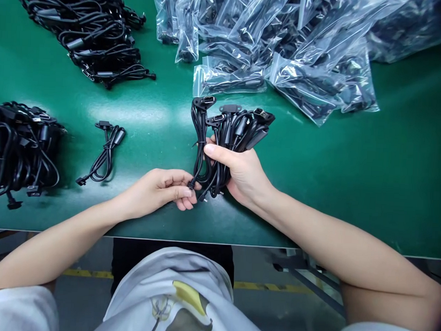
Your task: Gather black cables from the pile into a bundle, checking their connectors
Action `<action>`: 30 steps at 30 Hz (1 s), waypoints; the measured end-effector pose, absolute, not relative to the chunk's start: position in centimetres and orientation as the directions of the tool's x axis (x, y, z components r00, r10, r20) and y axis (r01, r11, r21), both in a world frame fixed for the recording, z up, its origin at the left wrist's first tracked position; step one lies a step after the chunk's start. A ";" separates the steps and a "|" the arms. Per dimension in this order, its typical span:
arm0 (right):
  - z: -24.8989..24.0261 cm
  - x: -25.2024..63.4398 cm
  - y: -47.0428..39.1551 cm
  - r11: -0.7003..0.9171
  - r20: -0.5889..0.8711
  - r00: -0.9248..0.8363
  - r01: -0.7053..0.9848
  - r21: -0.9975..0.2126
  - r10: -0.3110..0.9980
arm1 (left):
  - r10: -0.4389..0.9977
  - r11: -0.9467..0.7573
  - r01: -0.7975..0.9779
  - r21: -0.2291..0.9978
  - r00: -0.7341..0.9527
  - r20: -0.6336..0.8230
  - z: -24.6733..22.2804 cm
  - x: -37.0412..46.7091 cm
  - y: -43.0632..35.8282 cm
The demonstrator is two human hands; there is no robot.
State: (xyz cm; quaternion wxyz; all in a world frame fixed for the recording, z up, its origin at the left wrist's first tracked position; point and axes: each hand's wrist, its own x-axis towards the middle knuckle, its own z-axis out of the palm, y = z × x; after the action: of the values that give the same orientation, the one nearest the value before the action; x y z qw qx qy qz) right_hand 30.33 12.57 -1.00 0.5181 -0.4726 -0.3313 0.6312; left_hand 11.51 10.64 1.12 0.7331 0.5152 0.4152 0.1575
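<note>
My right hand (242, 168) is wrapped round a bunch of coiled black cables (238, 130), its thumb pressing across the leftmost coil. Flat connectors with metal sockets stick up at the bunch's top, and thin plug ends hang below. My left hand (172, 189) pinches the lower connector (191, 184) of that leftmost cable (197, 131) between thumb and fingers. The middle of the bunch is partly hidden behind my right hand. Left of my hands, a single tied cable (107, 154) lies on the green table.
A pile of cables (22, 151) sits at the table's left edge, and another long pile (91, 40) lies at the upper left. Clear zip bags with cables (282, 52) are heaped across the back right. The green tabletop (379, 180) ends at an edge near my body.
</note>
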 end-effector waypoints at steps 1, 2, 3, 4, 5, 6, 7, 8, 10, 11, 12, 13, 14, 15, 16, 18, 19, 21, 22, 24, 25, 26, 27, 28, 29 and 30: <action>-1.0 30.3 12.6 -0.240 -0.248 -0.019 -0.338 -0.910 0.969 | 0.659 0.423 0.194 0.885 0.605 -0.448 1.1 11.5 10.6; -1.0 30.3 12.5 -0.239 -0.246 -0.022 -0.337 -0.911 0.969 | 0.659 0.426 0.192 0.884 0.604 -0.449 1.1 11.6 10.6; -1.0 30.3 12.5 -0.241 -0.247 -0.026 -0.338 -0.910 0.969 | 0.658 0.430 0.190 0.882 0.603 -0.451 1.1 11.6 10.6; -1.0 30.3 12.5 -0.248 -0.253 -0.028 -0.341 -0.907 0.967 | 0.657 0.434 0.188 0.881 0.603 -0.452 1.1 11.6 10.6; -1.0 30.3 12.5 -0.257 -0.263 -0.030 -0.347 -0.902 0.964 | 0.656 0.437 0.186 0.880 0.604 -0.453 1.1 11.6 10.6; -1.1 30.3 12.5 -0.269 -0.276 -0.032 -0.357 -0.895 0.961 | 0.654 0.439 0.186 0.879 0.605 -0.454 1.1 11.6 10.6; -1.2 30.4 12.5 -0.284 -0.292 -0.034 -0.368 -0.885 0.956 | 0.654 0.439 0.185 0.879 0.605 -0.454 1.1 11.6 10.7; -1.2 30.4 12.5 -0.300 -0.309 -0.038 -0.378 -0.876 0.950 | 0.656 0.436 0.185 0.881 0.604 -0.452 1.1 11.6 10.7; -1.3 30.4 12.6 -0.328 -0.338 -0.046 -0.387 -0.862 0.940 | 0.666 0.425 0.182 0.887 0.600 -0.442 1.1 11.6 10.6; -1.3 30.4 12.6 -0.340 -0.349 -0.050 -0.385 -0.858 0.936 | 0.672 0.418 0.179 0.890 0.598 -0.436 1.1 11.6 10.6; -1.3 30.4 12.6 -0.350 -0.357 -0.055 -0.382 -0.855 0.932 | 0.676 0.413 0.178 0.893 0.597 -0.432 1.1 11.5 10.6; -1.3 30.4 12.6 -0.358 -0.363 -0.060 -0.379 -0.853 0.930 | 0.679 0.410 0.176 0.895 0.596 -0.428 1.1 11.6 10.6; -1.3 30.4 12.6 -0.363 -0.367 -0.065 -0.379 -0.851 0.928 | 0.681 0.408 0.175 0.896 0.595 -0.427 1.1 11.6 10.6; -1.2 30.4 12.5 -0.366 -0.369 -0.070 -0.381 -0.849 0.927 | 0.680 0.409 0.175 0.896 0.595 -0.427 1.2 11.6 10.6; -1.2 30.4 12.6 -0.369 -0.370 -0.074 -0.383 -0.847 0.926 | 0.678 0.410 0.176 0.895 0.597 -0.428 1.2 11.7 10.5; -1.1 30.4 12.6 -0.372 -0.373 -0.076 -0.387 -0.844 0.925 | 0.676 0.410 0.175 0.895 0.600 -0.427 1.3 11.7 10.6; -1.1 30.4 12.6 -0.375 -0.377 -0.074 -0.391 -0.841 0.923 | 0.675 0.406 0.177 0.897 0.603 -0.424 1.3 11.7 10.6; -1.1 30.5 12.6 -0.381 -0.385 -0.074 -0.400 -0.834 0.920 | 0.667 0.377 0.198 0.905 0.620 -0.413 1.2 11.6 10.6; -1.0 30.4 12.7 -0.383 -0.388 -0.074 -0.406 -0.830 0.919 | 0.664 0.353 0.211 0.911 0.630 -0.403 1.1 11.4 10.7; -1.0 30.4 12.6 -0.393 -0.395 -0.086 -0.413 -0.822 0.915 | 0.679 0.299 0.218 0.929 0.635 -0.368 0.8 11.2 10.7; -0.9 30.3 12.5 -0.401 -0.397 -0.099 -0.413 -0.818 0.912 | 0.697 0.278 0.208 0.938 0.628 -0.346 0.6 11.0 10.7; -0.9 30.3 12.4 -0.411 -0.399 -0.118 -0.410 -0.814 0.909 | 0.717 0.267 0.187 0.945 0.617 -0.325 0.4 11.0 10.7; -0.8 30.2 12.2 -0.419 -0.399 -0.137 -0.404 -0.813 0.906 | 0.732 0.266 0.158 0.951 0.609 -0.306 0.2 10.9 10.7; -0.8 30.1 12.0 -0.425 -0.397 -0.156 -0.397 -0.813 0.905 | 0.738 0.275 0.128 0.953 0.608 -0.295 0.0 10.9 10.7; -0.7 30.0 11.9 -0.425 -0.391 -0.167 -0.394 -0.815 0.905 | 0.735 0.292 0.101 0.951 0.613 -0.291 -0.1 11.0 10.7; -0.6 29.9 11.7 -0.423 -0.385 -0.176 -0.392 -0.817 0.906 | 0.727 0.314 0.079 0.946 0.621 -0.293 -0.2 11.0 10.6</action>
State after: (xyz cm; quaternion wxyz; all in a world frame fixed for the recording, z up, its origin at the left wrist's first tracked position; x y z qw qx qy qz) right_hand 29.86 11.66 -0.61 0.4557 -0.4519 -0.2841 0.7124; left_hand 11.04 10.62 -0.23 0.7199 0.5407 0.3725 0.2251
